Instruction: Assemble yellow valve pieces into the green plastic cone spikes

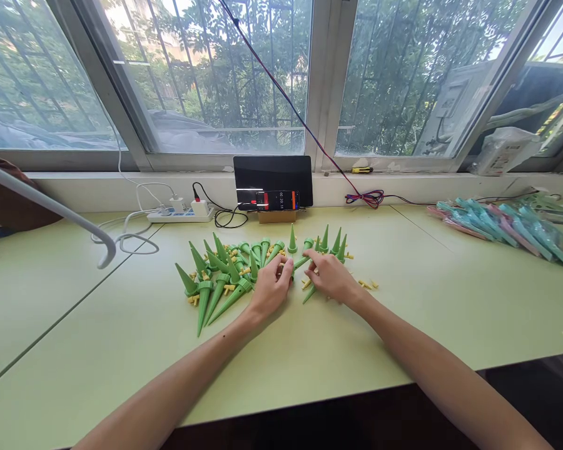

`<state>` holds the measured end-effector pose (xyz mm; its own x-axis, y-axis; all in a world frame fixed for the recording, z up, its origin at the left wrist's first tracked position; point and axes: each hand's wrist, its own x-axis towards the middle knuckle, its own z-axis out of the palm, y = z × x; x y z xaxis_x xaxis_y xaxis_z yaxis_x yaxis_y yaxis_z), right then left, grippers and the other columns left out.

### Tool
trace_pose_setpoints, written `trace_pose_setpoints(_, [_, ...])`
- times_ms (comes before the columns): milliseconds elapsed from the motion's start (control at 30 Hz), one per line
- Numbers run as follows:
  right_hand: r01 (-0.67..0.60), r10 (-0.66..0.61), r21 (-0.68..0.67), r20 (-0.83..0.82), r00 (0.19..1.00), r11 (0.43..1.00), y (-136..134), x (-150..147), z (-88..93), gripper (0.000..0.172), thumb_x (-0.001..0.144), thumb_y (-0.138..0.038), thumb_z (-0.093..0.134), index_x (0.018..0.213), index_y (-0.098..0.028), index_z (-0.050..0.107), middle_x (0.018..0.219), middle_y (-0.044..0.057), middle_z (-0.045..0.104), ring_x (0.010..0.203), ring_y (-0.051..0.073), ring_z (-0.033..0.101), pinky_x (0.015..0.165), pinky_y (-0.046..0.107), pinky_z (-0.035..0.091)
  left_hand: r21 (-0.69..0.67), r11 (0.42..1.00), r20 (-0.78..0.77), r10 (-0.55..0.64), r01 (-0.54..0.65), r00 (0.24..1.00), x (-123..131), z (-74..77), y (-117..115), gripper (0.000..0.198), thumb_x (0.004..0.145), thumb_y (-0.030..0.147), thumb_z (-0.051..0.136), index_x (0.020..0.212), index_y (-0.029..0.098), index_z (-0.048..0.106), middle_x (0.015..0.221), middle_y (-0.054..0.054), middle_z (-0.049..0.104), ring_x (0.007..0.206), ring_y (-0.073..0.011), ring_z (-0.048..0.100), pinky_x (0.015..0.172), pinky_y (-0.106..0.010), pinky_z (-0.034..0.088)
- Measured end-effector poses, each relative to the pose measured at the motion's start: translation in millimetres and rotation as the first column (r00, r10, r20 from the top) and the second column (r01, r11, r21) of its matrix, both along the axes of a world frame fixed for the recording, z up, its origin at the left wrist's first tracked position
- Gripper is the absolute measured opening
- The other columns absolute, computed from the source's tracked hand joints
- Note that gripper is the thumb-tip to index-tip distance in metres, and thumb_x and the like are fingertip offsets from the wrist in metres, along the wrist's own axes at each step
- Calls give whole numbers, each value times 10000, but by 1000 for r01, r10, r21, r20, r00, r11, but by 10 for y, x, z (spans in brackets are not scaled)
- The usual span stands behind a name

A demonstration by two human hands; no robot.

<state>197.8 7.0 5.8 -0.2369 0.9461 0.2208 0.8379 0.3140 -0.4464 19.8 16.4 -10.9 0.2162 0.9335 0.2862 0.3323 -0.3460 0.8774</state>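
Note:
Between my two hands lies a green plastic watering spike (301, 262), slanting up to the right. My left hand (273, 284) is closed on its thick end, which the fingers mostly hide. My right hand (332, 275) has bent fingers, with thumb and forefinger at the spike's narrow end. Under the right hand another green spike (309, 294) pokes out, tip toward me. Left of my hands is a pile of green spikes (220, 275), some upright on their caps and some lying flat, mixed with small yellow valve pieces (228, 289). Several spikes (336, 240) stand just behind my right hand.
A phone (281, 200) showing a timer leans on a dark tablet (273, 175) at the back. A power strip (181, 215) with white cables sits to its left. Bagged blue and pink pieces (507, 228) lie at right. A white curved bar (51, 200) reaches in from the left.

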Motion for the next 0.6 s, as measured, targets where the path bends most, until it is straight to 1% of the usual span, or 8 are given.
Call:
trace_pose_setpoints(200, [-46,44,-35,-51,998,998,-15,13,6,614,853,-215,686,1426,-193,467,968,30,760,985,223,679,858,289,452,6,1000,23,8,-8,1000,3,7,-3,352,957,536,459,808,221,506,544,46,525,442,-121,470,504,-259,361])
trace_pose_setpoints(333, [-50,49,-81,-14,999,995,-26,-1,16,713,804,-227,759,1445,-211,447,972,29,749,994,227,672,817,283,445,9,1000,29,9,-9,1000,3,11,-5,354,959,527,462,795,216,498,539,48,521,442,-114,466,504,-252,360])
trace_pose_setpoints(433, [-38,41,-101,24,999,994,-25,-6,17,735,798,-211,769,1454,-209,437,947,28,741,967,227,672,773,275,431,12,1000,31,4,-4,1000,4,9,-7,361,958,534,463,801,211,505,536,50,512,441,-112,463,498,-247,357])
trace_pose_setpoints(600, [-33,36,-132,17,999,991,-4,-8,-3,746,810,-195,772,1470,-194,424,884,23,741,895,219,675,727,271,419,20,1000,34,4,-5,999,4,-5,-2,381,955,551,465,804,204,509,546,51,511,442,-106,455,496,-242,350])
